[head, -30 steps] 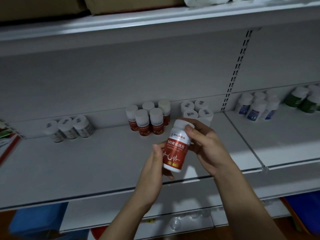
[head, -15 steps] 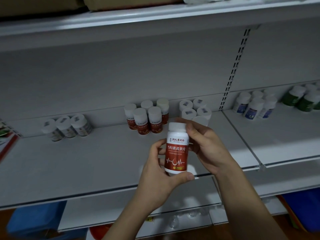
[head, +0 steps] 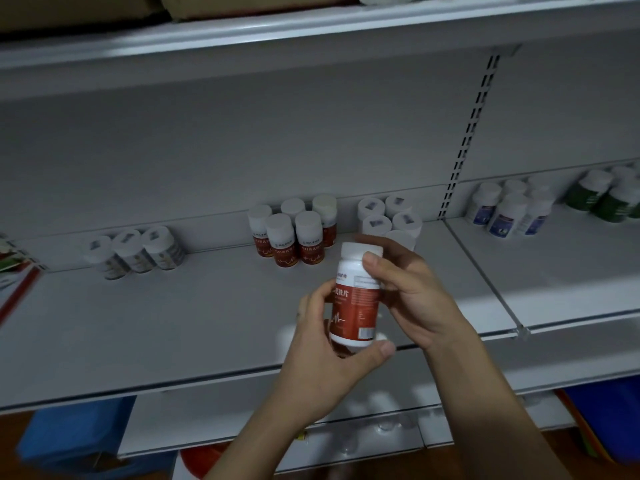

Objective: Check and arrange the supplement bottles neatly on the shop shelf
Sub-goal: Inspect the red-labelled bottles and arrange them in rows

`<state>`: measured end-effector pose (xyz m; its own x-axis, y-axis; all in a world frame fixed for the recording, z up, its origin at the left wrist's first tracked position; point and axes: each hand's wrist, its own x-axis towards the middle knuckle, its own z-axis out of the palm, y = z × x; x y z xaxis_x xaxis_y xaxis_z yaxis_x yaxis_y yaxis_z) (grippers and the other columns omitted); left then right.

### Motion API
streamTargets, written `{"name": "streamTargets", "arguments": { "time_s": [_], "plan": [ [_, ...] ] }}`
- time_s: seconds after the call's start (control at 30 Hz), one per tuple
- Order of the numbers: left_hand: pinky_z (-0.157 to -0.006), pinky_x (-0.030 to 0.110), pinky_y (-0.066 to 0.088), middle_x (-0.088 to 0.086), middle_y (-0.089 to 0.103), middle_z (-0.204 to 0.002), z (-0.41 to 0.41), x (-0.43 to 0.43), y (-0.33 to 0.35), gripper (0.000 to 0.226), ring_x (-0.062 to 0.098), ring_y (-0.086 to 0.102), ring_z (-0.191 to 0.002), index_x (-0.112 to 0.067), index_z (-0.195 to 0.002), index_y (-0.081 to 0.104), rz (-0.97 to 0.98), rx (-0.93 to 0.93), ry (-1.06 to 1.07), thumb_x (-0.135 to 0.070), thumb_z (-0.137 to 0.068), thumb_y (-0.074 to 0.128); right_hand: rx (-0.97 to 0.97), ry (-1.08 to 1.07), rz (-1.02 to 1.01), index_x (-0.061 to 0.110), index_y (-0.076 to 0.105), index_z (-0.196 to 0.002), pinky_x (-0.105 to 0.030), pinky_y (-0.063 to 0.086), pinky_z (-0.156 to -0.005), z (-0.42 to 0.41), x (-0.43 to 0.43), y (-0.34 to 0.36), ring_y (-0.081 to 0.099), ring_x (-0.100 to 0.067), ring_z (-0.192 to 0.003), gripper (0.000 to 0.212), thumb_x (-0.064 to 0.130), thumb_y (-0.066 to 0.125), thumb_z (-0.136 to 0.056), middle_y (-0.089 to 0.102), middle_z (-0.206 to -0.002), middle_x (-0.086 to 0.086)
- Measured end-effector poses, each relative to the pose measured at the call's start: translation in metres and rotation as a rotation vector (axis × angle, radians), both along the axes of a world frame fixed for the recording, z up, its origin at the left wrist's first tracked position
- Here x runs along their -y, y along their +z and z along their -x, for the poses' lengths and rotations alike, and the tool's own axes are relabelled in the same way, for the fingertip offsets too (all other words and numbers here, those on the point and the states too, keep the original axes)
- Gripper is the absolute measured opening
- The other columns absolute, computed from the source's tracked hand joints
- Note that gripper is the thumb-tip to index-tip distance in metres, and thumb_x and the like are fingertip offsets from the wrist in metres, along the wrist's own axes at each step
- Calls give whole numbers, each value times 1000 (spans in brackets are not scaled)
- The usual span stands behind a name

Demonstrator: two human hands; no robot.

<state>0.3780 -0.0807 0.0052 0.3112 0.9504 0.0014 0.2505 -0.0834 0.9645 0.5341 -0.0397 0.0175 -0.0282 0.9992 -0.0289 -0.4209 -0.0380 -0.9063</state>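
I hold a white-capped bottle with a red label (head: 356, 303) upright in front of the shelf (head: 173, 323). My left hand (head: 329, 358) cups its base with the thumb under the bottom. My right hand (head: 408, 292) grips its upper side, thumb near the cap. The label's side panel and barcode now face me. Behind it, at the back of the shelf, stands a cluster of matching red-label bottles (head: 294, 237). To their right are white bottles with stickered caps (head: 388, 216), partly hidden by my right hand.
Three pale-label bottles (head: 135, 251) stand at the back left. On the neighbouring shelf section sit blue-label bottles (head: 509, 213) and green bottles (head: 602, 195). A slotted upright (head: 467, 133) divides the sections. Cardboard boxes (head: 242, 5) rest on the top shelf; blue items lie below.
The bottle was tilted, then came upright, and has since been turned about its axis so the front label faces left and the side panel shows. The hands stay on it.
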Motion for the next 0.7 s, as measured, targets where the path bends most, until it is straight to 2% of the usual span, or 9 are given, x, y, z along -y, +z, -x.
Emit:
{"name": "streamTargets", "arguments": {
  "time_s": [0.07,0.17,0.27,0.33,0.4,0.47,0.6,0.7],
  "plan": [
    [-79,9,48,-24,40,-120,-2,1,-2,76,-11,55,-100,-52,-120,36,-24,-51,27,-42,-65,87,24,-9,16,12,68,-104,-25,53,-70,3,1,0,67,-14,-82,34,17,78,-72,72,-89,-2],
    [-80,12,48,-23,45,-117,-3,1,-6,67,-8,57,-100,-55,-115,39,-26,-66,75,-38,-69,85,18,-4,42,11,67,-107,-25,53,-72,2,3,-2,67,-14,-83,37,27,70,-73,72,-89,-2],
    [-85,21,53,-12,58,-120,-1,2,-9,77,2,65,-98,-46,-131,42,32,27,93,-44,-67,84,-17,28,57,10,66,-114,-30,53,-84,-5,3,-6,65,-20,-98,39,29,63,-80,72,-103,-8],
    [-87,29,56,-7,59,-120,0,3,-9,83,5,67,-96,-38,-139,39,72,98,100,-44,-69,84,-82,83,29,9,63,-122,-37,50,-97,-11,4,-7,62,-28,-112,44,28,68,-82,67,-120,-16],
    [-88,29,56,-7,58,-120,1,6,-8,77,2,67,-95,-36,-141,37,66,96,99,-34,-77,78,-151,154,-34,8,59,-130,-43,42,-105,-16,6,-9,54,-35,-125,61,30,78,-76,58,-133,-21],
    [-86,26,56,-12,58,-117,1,8,-7,65,-1,66,-93,-36,-138,37,54,92,96,-22,-84,71,-202,197,-69,8,58,-132,-47,36,-108,-19,8,-12,46,-40,-132,67,29,82,-73,53,-138,-22],
    [-81,25,56,-19,62,-107,0,9,-9,55,0,65,-90,-35,-131,43,40,97,79,-16,-86,69,-250,213,-79,11,62,-128,-46,38,-107,-21,11,-15,48,-39,-128,65,26,85,-69,55,-135,-21],
    [-79,19,52,-20,63,-108,1,7,-12,61,3,65,-95,-36,-128,45,33,64,36,-15,-80,77,-258,174,-61,11,63,-125,-39,47,-99,-19,10,-16,52,-38,-121,69,26,89,-63,58,-127,-21]
  ]
}}
